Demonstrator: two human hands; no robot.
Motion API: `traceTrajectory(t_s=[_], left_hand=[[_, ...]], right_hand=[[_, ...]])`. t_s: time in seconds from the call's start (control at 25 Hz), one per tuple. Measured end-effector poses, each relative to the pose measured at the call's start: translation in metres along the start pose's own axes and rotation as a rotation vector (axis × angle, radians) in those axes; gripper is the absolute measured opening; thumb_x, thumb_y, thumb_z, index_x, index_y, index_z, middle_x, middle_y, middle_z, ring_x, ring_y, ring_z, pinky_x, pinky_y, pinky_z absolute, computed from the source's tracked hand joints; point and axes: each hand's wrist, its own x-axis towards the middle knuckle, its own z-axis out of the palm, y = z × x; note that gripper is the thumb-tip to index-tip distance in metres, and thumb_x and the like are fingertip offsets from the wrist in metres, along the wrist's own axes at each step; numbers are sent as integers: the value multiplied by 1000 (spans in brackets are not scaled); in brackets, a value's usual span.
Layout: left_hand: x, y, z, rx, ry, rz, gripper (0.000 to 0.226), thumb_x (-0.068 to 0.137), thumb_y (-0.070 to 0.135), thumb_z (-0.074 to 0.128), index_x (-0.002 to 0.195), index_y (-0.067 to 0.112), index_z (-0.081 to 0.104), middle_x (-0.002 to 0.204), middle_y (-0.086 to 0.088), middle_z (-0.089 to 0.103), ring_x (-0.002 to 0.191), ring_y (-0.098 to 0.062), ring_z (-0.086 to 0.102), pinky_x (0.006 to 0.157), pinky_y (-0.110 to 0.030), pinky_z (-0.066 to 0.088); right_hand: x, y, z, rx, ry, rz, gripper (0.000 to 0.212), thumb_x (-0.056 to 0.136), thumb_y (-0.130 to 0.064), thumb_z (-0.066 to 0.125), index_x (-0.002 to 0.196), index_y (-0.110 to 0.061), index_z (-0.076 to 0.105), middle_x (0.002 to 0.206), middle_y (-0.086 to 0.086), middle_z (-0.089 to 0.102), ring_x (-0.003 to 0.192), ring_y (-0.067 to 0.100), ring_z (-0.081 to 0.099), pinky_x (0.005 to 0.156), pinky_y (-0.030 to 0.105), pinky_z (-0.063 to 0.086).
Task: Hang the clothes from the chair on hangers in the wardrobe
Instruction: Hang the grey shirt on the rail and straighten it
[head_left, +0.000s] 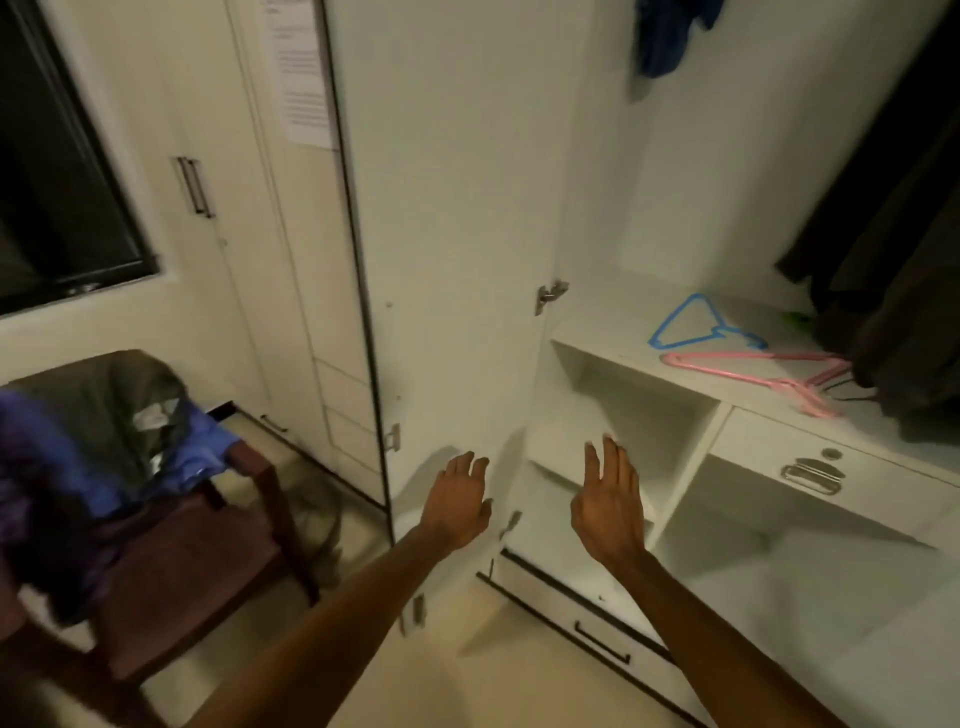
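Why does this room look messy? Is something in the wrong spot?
Yes. The blue hanger and pink hanger lie flat on the wardrobe shelf instead of hanging, and the clothes sit heaped on the chair.

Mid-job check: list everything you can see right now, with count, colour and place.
wardrobe: one, white, door open, right
blue hanger: one, on wardrobe shelf
pink hanger: one, on shelf, in front of the blue hanger
blue garment: one, hanging at top of wardrobe
dark clothes: hanging, far right
chair: one, brown, left
clothes on chair: pile, blue, purple, dark green
window: one, dark, upper left
left hand: empty, by door edge
right hand: empty, before shelves
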Motion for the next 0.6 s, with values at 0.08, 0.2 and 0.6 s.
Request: traceTrajectory(t_s=[0.08,0.2,0.6], left_hand=[[-52,-53,-5,2,13,-133,68,95,32,63,153,12,35,157,-14,37,145,-32,35,118,-42,35],[-119,-126,-24,-18,72,-345,63,85,29,67,142,15,45,144,-9,47,132,-30,48,108,-42,45],[-313,-274,-79,-90,293,-901,40,83,33,65,119,22,50,118,-3,55,99,-28,59,81,-43,56]], right_hand=[[-20,-54,21,37,-68,-91,79,82,-19,74,152,-2,41,161,26,31,146,42,34,117,51,37],[-42,-133,43,91,-131,-230,76,87,-27,73,152,-2,42,161,25,31,147,41,34,117,51,38],[-72,-361,79,272,-258,-634,74,92,-32,65,155,-6,37,160,24,33,146,41,35,114,51,41]])
